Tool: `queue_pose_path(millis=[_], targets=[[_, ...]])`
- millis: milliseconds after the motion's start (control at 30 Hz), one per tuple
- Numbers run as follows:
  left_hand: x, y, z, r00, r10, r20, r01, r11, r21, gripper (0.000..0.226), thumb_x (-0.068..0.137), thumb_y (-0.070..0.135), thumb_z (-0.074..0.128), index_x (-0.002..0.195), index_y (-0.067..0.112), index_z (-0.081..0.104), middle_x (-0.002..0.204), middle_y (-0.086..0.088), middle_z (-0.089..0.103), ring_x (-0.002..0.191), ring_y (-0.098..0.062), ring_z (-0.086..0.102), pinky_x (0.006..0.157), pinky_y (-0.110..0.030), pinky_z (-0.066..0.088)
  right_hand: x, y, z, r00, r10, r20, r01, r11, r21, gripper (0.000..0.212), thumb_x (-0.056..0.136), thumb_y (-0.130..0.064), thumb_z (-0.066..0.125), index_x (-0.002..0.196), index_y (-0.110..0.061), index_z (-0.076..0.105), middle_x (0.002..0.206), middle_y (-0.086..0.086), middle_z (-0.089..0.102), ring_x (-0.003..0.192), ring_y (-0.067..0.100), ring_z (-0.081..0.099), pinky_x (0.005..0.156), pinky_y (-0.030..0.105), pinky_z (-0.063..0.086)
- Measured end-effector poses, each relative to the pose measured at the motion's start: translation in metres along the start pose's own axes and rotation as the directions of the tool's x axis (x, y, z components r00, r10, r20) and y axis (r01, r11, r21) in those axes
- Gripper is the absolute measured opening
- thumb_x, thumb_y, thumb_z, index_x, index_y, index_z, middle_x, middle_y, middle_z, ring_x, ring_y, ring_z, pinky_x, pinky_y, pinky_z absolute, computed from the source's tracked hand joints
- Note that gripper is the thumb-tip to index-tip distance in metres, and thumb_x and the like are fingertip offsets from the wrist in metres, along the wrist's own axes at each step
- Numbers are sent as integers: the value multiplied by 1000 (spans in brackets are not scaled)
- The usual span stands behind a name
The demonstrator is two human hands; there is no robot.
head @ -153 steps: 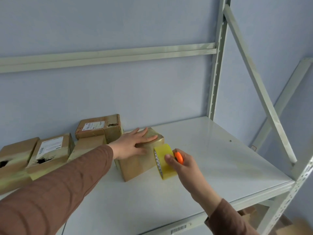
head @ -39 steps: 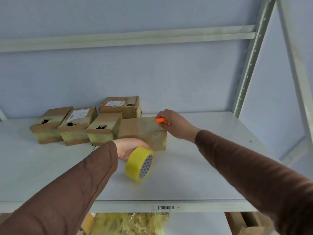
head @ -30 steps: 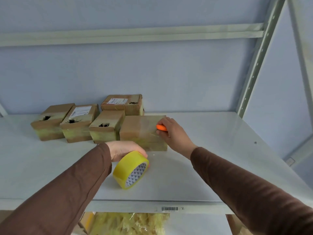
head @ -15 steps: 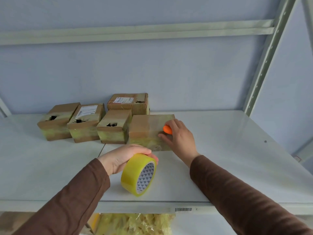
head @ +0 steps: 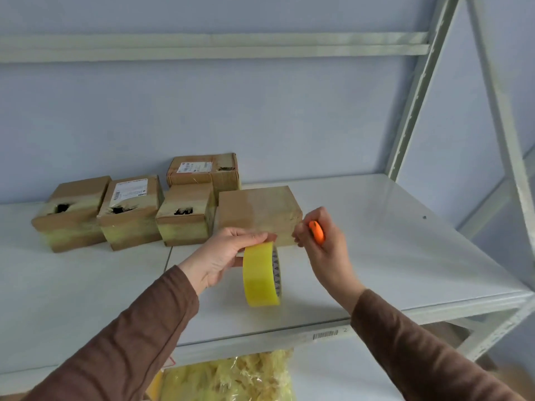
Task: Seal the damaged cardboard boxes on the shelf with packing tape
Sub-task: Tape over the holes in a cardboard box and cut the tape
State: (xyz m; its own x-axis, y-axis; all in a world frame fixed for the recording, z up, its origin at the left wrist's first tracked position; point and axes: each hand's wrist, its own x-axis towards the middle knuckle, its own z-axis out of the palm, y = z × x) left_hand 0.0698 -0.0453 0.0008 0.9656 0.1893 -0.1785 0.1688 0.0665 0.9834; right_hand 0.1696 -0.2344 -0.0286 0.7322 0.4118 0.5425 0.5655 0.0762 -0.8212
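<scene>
Your left hand [head: 224, 257] grips the top of a yellow roll of clear packing tape [head: 261, 277], fingers curled over its rim, holding the roll on edge above the white metal shelf [head: 376, 256]. Your right hand [head: 322, 244] is curled round a small orange cutter [head: 316, 232], its fingertips close to the roll's upper edge and just in front of the nearest box. Both arms wear brown sleeves [head: 139, 337].

Directly behind your hands sits a plain brown cardboard box with a glossy taped top [head: 257, 212], resting on the shelf. To its left, three more brown cardboard boxes stand in a row, touching or nearly so: the small torn box [head: 185, 215], the torn box with a white label [head: 131, 211] and the far-left torn box [head: 71, 215], each showing a dark ragged hole in its top. A fifth labelled box [head: 204, 170] stands behind them against the pale blue wall [head: 260, 111].

A barcode sticker [head: 325, 334] marks the shelf's front edge. Below it, on the lower level, lies a clear bag of pale yellow material [head: 231, 377].
</scene>
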Motion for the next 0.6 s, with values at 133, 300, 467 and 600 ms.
queue_pose_path(millis=[133, 300, 467, 600], targets=[[8, 0, 7, 999, 54, -4, -54, 999, -5, 34, 80, 41, 77, 105, 19, 83, 100, -10, 79, 88, -16, 74, 71, -22, 56, -51, -18, 5, 974, 46, 222, -71, 992, 106, 18, 102, -39, 57, 115, -27, 61, 94, 6, 69, 86, 20, 66, 77, 33, 53], [23, 5, 13, 993, 113, -30, -111, 992, 58, 26, 91, 34, 73, 106, 14, 82, 99, -10, 79, 85, -15, 75, 68, -19, 54, -72, -39, 4, 966, 100, 240, -135, 982, 135, 57, 101, -34, 56, 156, -32, 40, 110, 18, 66, 99, 36, 60, 95, 47, 51], [36, 26, 17, 975, 223, -12, -216, 957, 194, 25, 95, 26, 71, 101, 4, 80, 84, -4, 79, 74, -8, 73, 63, -17, 51, -61, -53, 1, 993, 72, 95, -77, 996, 47, 48, 102, -34, 57, 149, -39, 49, 69, 2, 37, 65, 19, 36, 64, 24, 36], [56, 57, 4, 942, 320, -97, -305, 941, 148, 21, 95, 29, 72, 98, 10, 81, 94, -7, 80, 88, -18, 78, 69, -25, 60, -59, -54, 5, 978, 208, -8, -206, 971, 119, 33, 103, -30, 61, 129, -50, 64, 68, 1, 34, 63, 16, 35, 61, 24, 34]])
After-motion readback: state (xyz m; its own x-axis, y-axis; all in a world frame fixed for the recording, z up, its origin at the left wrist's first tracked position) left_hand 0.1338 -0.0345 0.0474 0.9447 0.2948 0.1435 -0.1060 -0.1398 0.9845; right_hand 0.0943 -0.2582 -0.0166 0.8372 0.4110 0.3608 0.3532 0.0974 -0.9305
